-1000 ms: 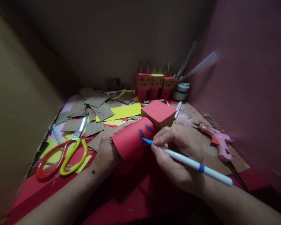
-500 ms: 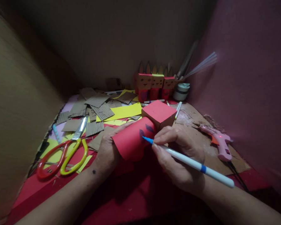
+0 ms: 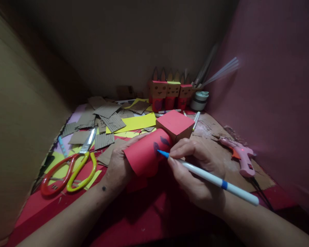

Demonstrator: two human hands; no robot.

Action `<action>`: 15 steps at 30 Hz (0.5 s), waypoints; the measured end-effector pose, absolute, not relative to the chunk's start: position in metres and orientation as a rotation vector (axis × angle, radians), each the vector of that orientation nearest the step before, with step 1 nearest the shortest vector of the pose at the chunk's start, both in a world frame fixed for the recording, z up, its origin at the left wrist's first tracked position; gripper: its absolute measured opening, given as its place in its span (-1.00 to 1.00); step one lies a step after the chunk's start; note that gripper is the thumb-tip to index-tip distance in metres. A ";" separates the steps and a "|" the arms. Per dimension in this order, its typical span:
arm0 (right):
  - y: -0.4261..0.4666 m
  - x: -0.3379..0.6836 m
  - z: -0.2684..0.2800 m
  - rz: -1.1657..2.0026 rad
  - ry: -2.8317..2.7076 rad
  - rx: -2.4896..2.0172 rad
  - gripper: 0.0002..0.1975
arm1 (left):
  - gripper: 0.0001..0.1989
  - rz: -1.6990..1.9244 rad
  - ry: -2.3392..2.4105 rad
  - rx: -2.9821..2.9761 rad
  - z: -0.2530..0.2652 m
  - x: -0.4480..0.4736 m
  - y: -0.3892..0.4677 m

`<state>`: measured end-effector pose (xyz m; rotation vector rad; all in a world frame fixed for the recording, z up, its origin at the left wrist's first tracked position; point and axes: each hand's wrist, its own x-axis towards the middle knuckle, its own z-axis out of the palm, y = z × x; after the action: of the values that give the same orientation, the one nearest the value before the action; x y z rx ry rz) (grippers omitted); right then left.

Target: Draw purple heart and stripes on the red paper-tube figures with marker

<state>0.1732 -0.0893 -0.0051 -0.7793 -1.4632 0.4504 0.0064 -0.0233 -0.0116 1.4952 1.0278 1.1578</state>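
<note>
My left hand (image 3: 121, 161) is wrapped round a red paper tube (image 3: 141, 152), its fingers partly hidden behind it. The tube lies tilted, and a box with a red top (image 3: 175, 122) joins its far end. Two dark marks (image 3: 164, 140) are drawn on the tube's side. Between thumb and fingers, my right hand (image 3: 198, 168) pinches a white felt-tip marker (image 3: 208, 176) with a blue tip. That tip touches the tube at the nearer mark, or sits just over it.
Scissors (image 3: 84, 151) with red and yellow handles lie left among cardboard scraps (image 3: 108, 111) and yellow paper (image 3: 139, 122). A pink glue gun (image 3: 240, 156) rests on cardboard at right. Three box-headed figures (image 3: 159, 91) stand at the back beside a pale jar (image 3: 199, 100).
The marker and my right hand have shifted very slightly to the right. My left hand keeps its hold on the tube, which has barely moved.
</note>
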 end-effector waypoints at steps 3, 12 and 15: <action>-0.089 0.172 -0.005 0.478 -1.459 -0.783 -0.80 | -0.79 1.191 1.022 1.433 -0.007 0.006 -0.028; -0.090 0.174 -0.006 0.474 -1.482 -0.806 -0.80 | -0.75 1.178 0.999 1.608 -0.017 0.002 -0.023; -0.090 0.174 -0.006 0.452 -1.504 -0.810 -0.79 | -0.73 1.256 0.911 1.631 -0.020 0.001 -0.022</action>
<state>0.1742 -0.0897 -0.0059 -0.8102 -1.5042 0.4523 0.0009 -0.0222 -0.0204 1.6311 0.9113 1.2562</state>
